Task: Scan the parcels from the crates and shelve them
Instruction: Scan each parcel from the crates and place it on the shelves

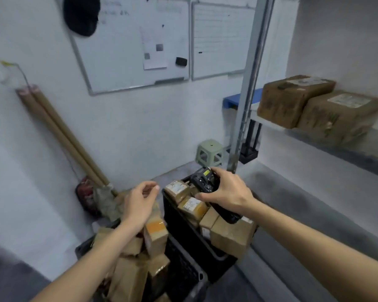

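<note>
Parcels fill two black crates [205, 247] on grey floor; two more [319, 105] sit on the right shelf. Right hand [227, 192] grips a scanner [202, 179]; left hand [140, 201] hovers loosely open, empty.

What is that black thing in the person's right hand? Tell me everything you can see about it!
The black handheld scanner looks like hard plastic, chunky and long, with a small yellowish label near its top end. It is tilted, top end pointing away from the person, lower end sticking out under the wrist. The right hand grips it from above, fingers wrapped over its body. It hangs just above the brown parcels in the black crate; whether it touches them is unclear. Blur hides its buttons and screen.
</note>
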Demonstrator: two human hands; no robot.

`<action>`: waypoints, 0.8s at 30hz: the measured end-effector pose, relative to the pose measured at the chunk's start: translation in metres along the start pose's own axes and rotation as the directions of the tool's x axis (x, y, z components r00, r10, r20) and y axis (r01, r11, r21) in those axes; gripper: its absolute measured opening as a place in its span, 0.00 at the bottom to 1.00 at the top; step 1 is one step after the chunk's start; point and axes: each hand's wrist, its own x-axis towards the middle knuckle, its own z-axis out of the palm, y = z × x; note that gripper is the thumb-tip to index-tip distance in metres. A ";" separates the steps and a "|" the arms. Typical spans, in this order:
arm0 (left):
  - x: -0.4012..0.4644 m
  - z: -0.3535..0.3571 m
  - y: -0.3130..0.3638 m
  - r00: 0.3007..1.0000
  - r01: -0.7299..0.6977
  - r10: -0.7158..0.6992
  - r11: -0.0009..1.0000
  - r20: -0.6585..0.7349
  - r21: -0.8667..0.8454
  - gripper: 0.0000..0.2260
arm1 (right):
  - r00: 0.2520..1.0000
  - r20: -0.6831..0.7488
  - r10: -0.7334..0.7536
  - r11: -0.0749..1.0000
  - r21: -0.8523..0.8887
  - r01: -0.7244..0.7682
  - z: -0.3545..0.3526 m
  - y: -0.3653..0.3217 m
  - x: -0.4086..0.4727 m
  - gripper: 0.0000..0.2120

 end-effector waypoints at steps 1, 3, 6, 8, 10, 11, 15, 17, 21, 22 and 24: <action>-0.006 -0.013 -0.022 0.999 0.026 -0.025 1.000 -0.025 0.006 0.04 | 1.000 0.026 -0.002 1.000 0.000 0.002 0.023 -0.005 0.002 0.35; -0.019 -0.035 -0.065 0.995 0.088 -0.088 0.996 -0.056 0.007 0.05 | 0.997 0.073 -0.009 1.000 -0.002 0.009 0.068 -0.014 0.006 0.38; -0.039 -0.056 -0.129 0.981 0.189 -0.188 0.982 -0.052 0.012 0.07 | 0.989 0.147 0.014 1.000 0.000 -0.014 0.132 -0.020 0.007 0.37; -0.051 -0.064 -0.168 0.967 0.248 -0.246 0.969 -0.062 0.016 0.07 | 0.982 0.186 0.031 1.000 -0.003 -0.031 0.172 -0.019 0.007 0.37; -0.063 -0.068 -0.201 0.952 0.301 -0.299 0.954 -0.064 0.016 0.06 | 0.973 0.227 0.035 0.999 -0.007 -0.035 0.209 -0.015 0.006 0.37; -0.067 -0.069 -0.215 0.944 0.325 -0.323 0.946 -0.062 0.017 0.06 | 0.969 0.244 0.042 0.999 -0.007 -0.041 0.225 -0.013 0.006 0.37; -0.078 -0.061 -0.264 0.919 0.389 -0.387 0.921 -0.076 0.004 0.04 | 0.967 0.242 0.083 0.997 -0.026 -0.079 0.274 0.000 0.009 0.37; -0.079 -0.051 -0.279 0.908 0.415 -0.414 0.910 -0.058 0.003 0.06 | 0.970 0.217 0.114 0.994 -0.028 -0.110 0.291 0.010 0.014 0.36; -0.072 -0.026 -0.303 0.889 0.458 -0.457 0.889 0.031 -0.011 0.11 | 0.969 0.191 0.157 0.987 -0.038 -0.153 0.313 0.031 0.024 0.40; -0.068 -0.019 -0.305 0.884 0.466 -0.465 0.885 0.049 -0.013 0.13 | 0.970 0.183 0.163 0.987 -0.038 -0.158 0.316 0.035 0.027 0.42; -0.060 -0.007 -0.305 0.881 0.470 -0.468 0.883 0.075 -0.011 0.14 | 0.971 0.169 0.170 0.986 -0.028 -0.167 0.319 0.042 0.033 0.44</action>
